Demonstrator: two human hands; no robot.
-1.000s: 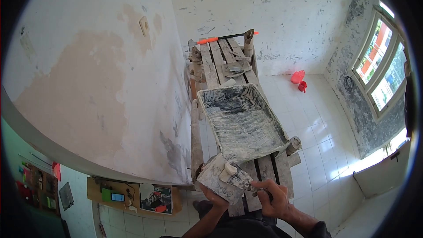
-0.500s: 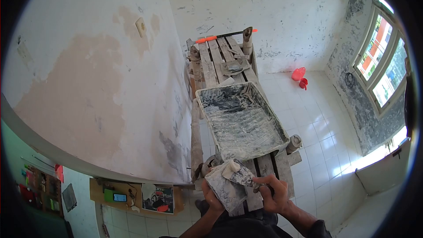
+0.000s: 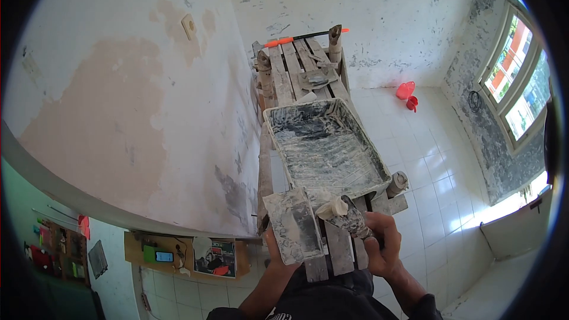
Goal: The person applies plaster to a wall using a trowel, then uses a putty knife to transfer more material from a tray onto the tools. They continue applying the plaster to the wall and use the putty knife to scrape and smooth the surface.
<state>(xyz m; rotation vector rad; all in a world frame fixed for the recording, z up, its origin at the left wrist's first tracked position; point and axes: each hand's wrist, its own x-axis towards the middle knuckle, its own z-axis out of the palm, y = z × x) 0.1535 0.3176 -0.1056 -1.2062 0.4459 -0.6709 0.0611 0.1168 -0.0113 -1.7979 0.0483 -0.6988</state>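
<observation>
My left hand (image 3: 277,253) is closed on the lower left edge of a plaster-smeared flat board (image 3: 290,225), which tilts in front of me. In my right hand (image 3: 382,246) is a putty knife (image 3: 351,220), its blade pointing left and coated in grey residue. A lump of pale putty (image 3: 333,207) clings near the blade's tip. Knife and board are apart, with a small gap between them. Just beyond both stands a large paint tray (image 3: 329,154), its ribbed inside streaked with dried white and dark residue.
The tray stands on a slatted wooden scaffold (image 3: 287,77) with round posts. Farther along it lie a small plastered board (image 3: 317,78) and an orange-and-black long-handled tool (image 3: 296,40). A patched wall (image 3: 118,112) rises close on the left. Red plastic items (image 3: 406,90) sit on the tiled floor.
The putty knife has come away from the board toward the right, carrying the putty lump. The board has moved slightly left and up and turned more upright. My view has shifted slightly.
</observation>
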